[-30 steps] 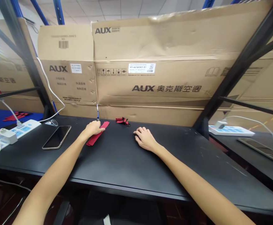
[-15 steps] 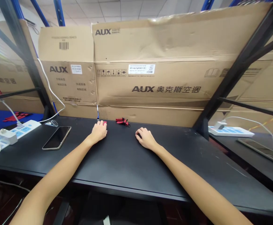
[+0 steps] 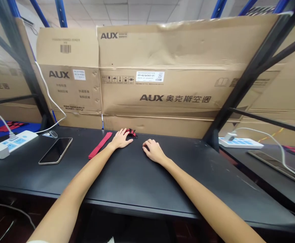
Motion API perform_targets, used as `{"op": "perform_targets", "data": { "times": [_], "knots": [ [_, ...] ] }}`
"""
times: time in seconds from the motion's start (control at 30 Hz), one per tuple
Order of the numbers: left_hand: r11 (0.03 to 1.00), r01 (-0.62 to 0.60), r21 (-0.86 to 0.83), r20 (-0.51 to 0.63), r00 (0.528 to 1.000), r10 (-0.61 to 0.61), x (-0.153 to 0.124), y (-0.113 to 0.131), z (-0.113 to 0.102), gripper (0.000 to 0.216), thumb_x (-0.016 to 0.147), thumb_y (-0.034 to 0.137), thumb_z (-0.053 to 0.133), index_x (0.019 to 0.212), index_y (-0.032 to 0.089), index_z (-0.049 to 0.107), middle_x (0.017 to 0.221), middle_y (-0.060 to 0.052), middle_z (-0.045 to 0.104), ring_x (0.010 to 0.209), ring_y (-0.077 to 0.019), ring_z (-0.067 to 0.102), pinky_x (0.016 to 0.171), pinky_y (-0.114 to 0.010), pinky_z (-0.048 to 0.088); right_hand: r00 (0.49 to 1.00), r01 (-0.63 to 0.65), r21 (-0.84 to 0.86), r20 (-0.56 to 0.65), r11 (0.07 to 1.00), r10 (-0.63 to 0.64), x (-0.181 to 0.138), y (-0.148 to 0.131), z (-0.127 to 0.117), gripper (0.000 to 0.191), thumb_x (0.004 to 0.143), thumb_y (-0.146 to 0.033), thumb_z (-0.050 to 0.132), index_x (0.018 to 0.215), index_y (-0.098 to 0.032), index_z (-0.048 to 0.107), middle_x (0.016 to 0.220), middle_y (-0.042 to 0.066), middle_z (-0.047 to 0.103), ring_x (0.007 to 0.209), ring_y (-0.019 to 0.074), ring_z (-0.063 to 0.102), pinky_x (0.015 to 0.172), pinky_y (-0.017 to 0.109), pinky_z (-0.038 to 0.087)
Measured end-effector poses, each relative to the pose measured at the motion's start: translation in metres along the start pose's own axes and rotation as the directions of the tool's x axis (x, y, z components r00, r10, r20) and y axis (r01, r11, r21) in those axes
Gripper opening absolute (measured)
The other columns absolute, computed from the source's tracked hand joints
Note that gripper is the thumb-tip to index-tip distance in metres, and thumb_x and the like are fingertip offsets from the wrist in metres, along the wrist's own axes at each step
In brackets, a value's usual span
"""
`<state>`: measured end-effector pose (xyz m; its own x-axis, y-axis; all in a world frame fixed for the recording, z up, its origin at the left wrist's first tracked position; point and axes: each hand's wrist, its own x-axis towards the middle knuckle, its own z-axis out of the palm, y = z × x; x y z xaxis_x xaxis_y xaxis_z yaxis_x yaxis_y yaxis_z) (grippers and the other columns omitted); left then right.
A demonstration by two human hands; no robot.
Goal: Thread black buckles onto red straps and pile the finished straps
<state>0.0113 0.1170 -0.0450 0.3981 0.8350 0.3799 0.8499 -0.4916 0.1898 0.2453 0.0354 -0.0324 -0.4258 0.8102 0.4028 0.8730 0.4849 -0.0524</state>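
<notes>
Shifted rightward, the left hand [image 3: 121, 139] has released the red fabric strap [image 3: 100, 145], which lies flat just behind it; its spread fingers [image 3: 126, 136] seem to touch a small red-and-black strap [image 3: 131, 133], though that's hard to tell. The right hand [image 3: 154, 151], fingers relaxed and empty, rests on the black tabletop [image 3: 147, 179], with an upright AUX cardboard carton [image 3: 162, 84] beyond the fingers and the tabletop's front edge well below them.

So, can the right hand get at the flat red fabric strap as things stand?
Probably yes, but not directly: the left hand and forearm lie between the right hand and the flat red fabric strap, so it must cross them.
</notes>
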Motion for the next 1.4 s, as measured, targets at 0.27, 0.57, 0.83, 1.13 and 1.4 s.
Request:
{"op": "perform_targets", "data": {
  "times": [0.27,0.57,0.83,1.13,1.4],
  "knots": [
    [0.997,-0.043,0.059,0.058,0.998,0.039,-0.013,0.010,-0.011,0.056,0.085,0.062,0.035,0.124,0.026,0.052,0.127,-0.008,0.049,0.118,-0.0282,0.040,0.099,-0.044,0.031,1.000,-0.014,-0.010,0.000,1.000,0.014,0.000,0.000,0.001,0.020,0.090,-0.033,0.044,0.094,-0.021,0.058,0.102,0.009,0.056,0.093,0.0222,0.049,0.075,0.033,0.037],
    [0.974,-0.148,0.170,0.012,0.989,0.148,-0.077,0.037,-0.037,0.046,0.089,0.052,0.035,0.114,0.021,0.057,0.114,-0.012,0.051,0.105,-0.0282,0.044,0.089,-0.043,0.035,0.998,0.053,0.023,-0.045,0.998,-0.052,-0.004,-0.014,-0.008,0.026,0.089,-0.040,0.046,0.103,-0.023,0.059,0.108,0.009,0.056,0.097,0.0235,0.048,0.078,0.036,0.037],
    [0.959,-0.262,0.107,0.046,0.965,0.258,-0.082,0.044,-0.056,0.036,0.086,0.047,0.046,0.103,0.018,0.058,0.102,-0.011,0.052,0.096,-0.0247,0.047,0.085,-0.040,0.038,0.984,0.176,0.118,-0.027,0.977,-0.174,-0.007,-0.038,-0.013,0.027,0.089,-0.035,0.047,0.112,-0.023,0.055,0.111,0.009,0.057,0.096,0.0222,0.047,0.081,0.035,0.037],
    [0.952,-0.300,-0.061,0.027,0.953,0.302,-0.083,0.055,-0.064,0.042,0.083,0.055,0.049,0.101,0.017,0.056,0.106,-0.012,0.053,0.097,-0.0255,0.049,0.085,-0.040,0.038,0.982,0.179,0.324,0.001,0.929,-0.189,-0.008,-0.043,-0.017,0.012,0.085,-0.030,0.053,0.091,-0.020,0.054,0.095,0.007,0.057,0.089,0.0208,0.048,0.081,0.035,0.039],
    [0.923,-0.324,-0.208,0.043,0.940,0.339,-0.083,0.062,-0.078,0.031,0.087,0.046,0.049,0.104,0.021,0.056,0.100,-0.007,0.061,0.090,-0.0212,0.056,0.083,-0.034,0.040,0.988,0.125,0.577,0.003,0.807,-0.155,-0.010,-0.047,-0.031,0.015,0.084,-0.031,0.053,0.094,-0.020,0.053,0.093,0.004,0.056,0.083,0.0173,0.050,0.078,0.032,0.042]
  ]
}}
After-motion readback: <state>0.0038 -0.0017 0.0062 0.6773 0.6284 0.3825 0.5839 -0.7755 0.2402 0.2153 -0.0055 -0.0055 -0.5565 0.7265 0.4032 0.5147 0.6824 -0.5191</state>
